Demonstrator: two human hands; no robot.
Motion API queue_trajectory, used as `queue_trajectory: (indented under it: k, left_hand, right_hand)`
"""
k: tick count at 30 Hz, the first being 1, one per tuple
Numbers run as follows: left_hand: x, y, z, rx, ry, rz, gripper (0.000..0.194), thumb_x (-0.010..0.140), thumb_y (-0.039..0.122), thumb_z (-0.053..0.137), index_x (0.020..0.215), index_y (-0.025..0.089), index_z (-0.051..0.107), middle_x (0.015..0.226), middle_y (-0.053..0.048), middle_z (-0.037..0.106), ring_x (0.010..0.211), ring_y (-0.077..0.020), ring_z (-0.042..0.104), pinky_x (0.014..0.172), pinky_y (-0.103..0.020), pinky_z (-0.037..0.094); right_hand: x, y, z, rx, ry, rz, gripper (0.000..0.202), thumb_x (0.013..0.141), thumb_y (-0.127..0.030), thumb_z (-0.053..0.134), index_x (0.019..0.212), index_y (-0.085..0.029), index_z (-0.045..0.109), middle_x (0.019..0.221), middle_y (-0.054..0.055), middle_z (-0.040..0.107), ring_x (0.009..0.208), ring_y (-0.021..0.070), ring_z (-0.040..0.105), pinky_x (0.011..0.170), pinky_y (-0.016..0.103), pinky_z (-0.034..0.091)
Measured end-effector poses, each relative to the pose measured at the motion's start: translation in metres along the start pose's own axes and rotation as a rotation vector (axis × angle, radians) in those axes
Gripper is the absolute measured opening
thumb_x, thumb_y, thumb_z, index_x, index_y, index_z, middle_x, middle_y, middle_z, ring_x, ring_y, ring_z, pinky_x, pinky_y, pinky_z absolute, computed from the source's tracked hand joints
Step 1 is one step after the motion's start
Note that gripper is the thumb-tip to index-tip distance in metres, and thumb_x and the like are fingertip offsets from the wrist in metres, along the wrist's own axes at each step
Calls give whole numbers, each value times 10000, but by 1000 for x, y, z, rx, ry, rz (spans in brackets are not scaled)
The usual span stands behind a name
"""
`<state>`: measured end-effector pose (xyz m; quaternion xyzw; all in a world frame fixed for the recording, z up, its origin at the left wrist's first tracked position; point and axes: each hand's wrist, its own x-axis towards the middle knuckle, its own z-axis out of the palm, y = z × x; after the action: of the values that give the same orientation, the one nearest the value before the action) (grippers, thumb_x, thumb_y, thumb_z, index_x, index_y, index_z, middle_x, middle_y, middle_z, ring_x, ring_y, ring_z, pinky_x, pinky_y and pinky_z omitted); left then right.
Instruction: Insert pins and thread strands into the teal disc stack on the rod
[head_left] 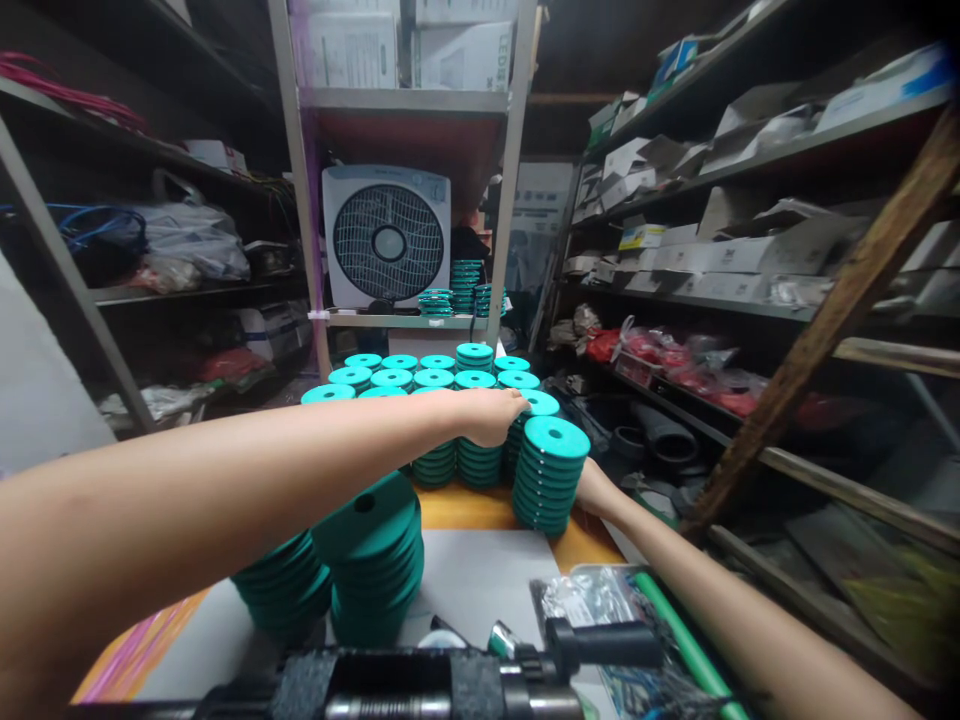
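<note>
Nearest stack of teal round spools [552,478] is standing upright on the orange tabletop [480,508] at the front right corner of the grouped stacks—long axis running vertically, centre hole of the top spool facing up. Right hand [592,488] is the nearer one: it is sitting against the stack's right side, low to mid height, so the stack is lying just to its left. Its fingers are going out of sight behind the spools, so can't tell how far they are closing or whether they are gripping. Left hand [491,415] is reaching across from the left, palm down, fingers bending and bunching close together at the top of the next stack back [538,402]. From there the nearest stack is lying to the right and toward the camera. Left fingertips are partly hidden—can't tell opening or hold.
</note>
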<state>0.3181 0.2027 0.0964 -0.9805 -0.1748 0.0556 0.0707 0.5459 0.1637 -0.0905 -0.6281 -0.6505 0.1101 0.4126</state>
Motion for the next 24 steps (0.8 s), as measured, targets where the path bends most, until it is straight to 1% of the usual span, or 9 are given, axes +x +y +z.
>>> queue_trajectory:
  k: [4, 7, 10, 12, 14, 16, 18, 21, 24]
  left_hand:
    - [-10, -3, -4, -3, 43, 3, 653, 752, 47, 484, 1385, 154, 362, 1471, -146, 379, 1305, -293, 431, 1018, -409, 424]
    - [-34, -11, -17, -31, 123, 0, 628, 767, 22, 442, 1379, 153, 384, 1468, -131, 391, 1310, -264, 426, 1039, -377, 397]
    - [-73, -18, -38, -95, 217, 6, 503, 812, 42, 416, 1294, 163, 493, 1376, -106, 495, 1246, -220, 481, 1006, -328, 410]
    - [-103, -19, -52, -160, 228, 13, 397, 832, 67, 423, 1178, 176, 585, 1248, -76, 595, 1137, -186, 551, 941, -290, 440]
    - [-131, -16, -61, -233, 158, 19, 327, 837, 78, 427, 1065, 179, 639, 1108, -48, 666, 1010, -153, 602, 866, -253, 461]
    - [-155, -11, -64, -274, 42, 13, 309, 834, 78, 422, 999, 187, 660, 1026, -25, 695, 928, -130, 619, 809, -223, 465]
    - [-174, -5, -61, -266, -53, 1, 314, 827, 80, 426, 977, 210, 669, 1022, -7, 700, 904, -124, 618, 787, -212, 459]
    - [-196, 2, -52, -243, -105, -31, 314, 827, 95, 432, 986, 226, 669, 1063, -15, 687, 923, -145, 609, 795, -229, 451]
    - [-214, 6, -45, -238, -131, -60, 328, 842, 111, 415, 1039, 212, 656, 1116, -57, 655, 953, -181, 595, 808, -271, 451]
  right_hand:
    - [-10, -11, -14, 0, 54, 51, 244, 848, -349, 619, 988, -151, 641, 947, 48, 682, 870, 188, 645, 789, 376, 532]
    - [-28, -36, -37, 1, 238, 111, 266, 870, -387, 533, 957, -157, 634, 778, 60, 693, 639, 173, 628, 609, 320, 525]
    - [-55, -78, -61, 13, 488, 89, 365, 921, -445, 402, 1098, -174, 573, 911, 91, 695, 712, 181, 631, 665, 319, 511]
    - [-72, -111, -68, 18, 496, -31, 341, 920, -449, 424, 1096, -209, 590, 918, 77, 691, 796, 193, 634, 735, 312, 499]
    - [-82, -140, -64, -59, 221, -249, 281, 906, -417, 480, 1022, -227, 651, 873, 70, 694, 814, 202, 627, 762, 314, 488]
    - [-84, -165, -49, -192, -173, -441, 260, 893, -391, 510, 983, -230, 694, 879, 79, 703, 834, 213, 613, 794, 336, 482]
    - [-80, -185, -27, -255, -441, -493, 294, 883, -379, 522, 1074, -228, 686, 985, 95, 702, 929, 235, 592, 867, 382, 469]
    - [-72, -210, 5, -67, -593, -393, 433, 869, -372, 535, 1272, -221, 571, 1240, 111, 612, 1140, 270, 518, 1016, 472, 385]
    - [-66, -229, 26, 148, -704, -331, 537, 868, -400, 541, 1375, -244, 455, 1398, 84, 493, 1262, 263, 451, 1101, 469, 302]
